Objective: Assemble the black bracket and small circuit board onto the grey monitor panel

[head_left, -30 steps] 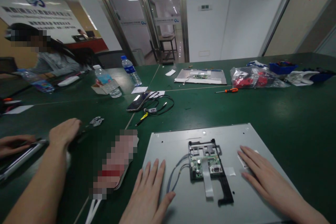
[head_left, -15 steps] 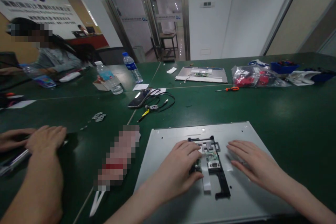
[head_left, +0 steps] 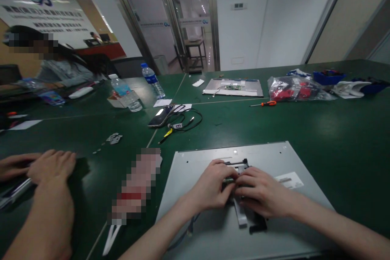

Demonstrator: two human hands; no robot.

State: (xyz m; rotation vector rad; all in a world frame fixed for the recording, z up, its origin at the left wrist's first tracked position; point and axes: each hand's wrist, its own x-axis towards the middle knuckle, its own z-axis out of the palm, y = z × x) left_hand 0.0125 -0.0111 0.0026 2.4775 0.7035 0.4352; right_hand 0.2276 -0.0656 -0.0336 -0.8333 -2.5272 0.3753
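A flat grey metal panel (head_left: 210, 227) lies on the green table before me. On it sits a black plastic bracket (head_left: 258, 226), mostly covered by my hands. My left hand (head_left: 213, 185) is closed at the bracket's left side, with a sliver of a small circuit board (head_left: 228, 180) showing at its fingertips. Curled over the same spot from the right, my right hand (head_left: 263, 191) touches or nearly touches the left fingers; what it grips is hidden. A pale flat strip (head_left: 241, 215) runs toward me below the fingers. Cables (head_left: 189, 227) show beside my left forearm.
Another person's hands (head_left: 51, 166) work at the left. A phone (head_left: 160, 116), black cables (head_left: 195, 124), water bottles (head_left: 152, 81), a second panel (head_left: 254, 88), an orange screwdriver (head_left: 268, 103) and a plastic bag (head_left: 292, 89) lie farther back.
My right hand has moved left from the panel onto the bracket and closed beside my left hand. A white label on the panel and cables by my left forearm now show.
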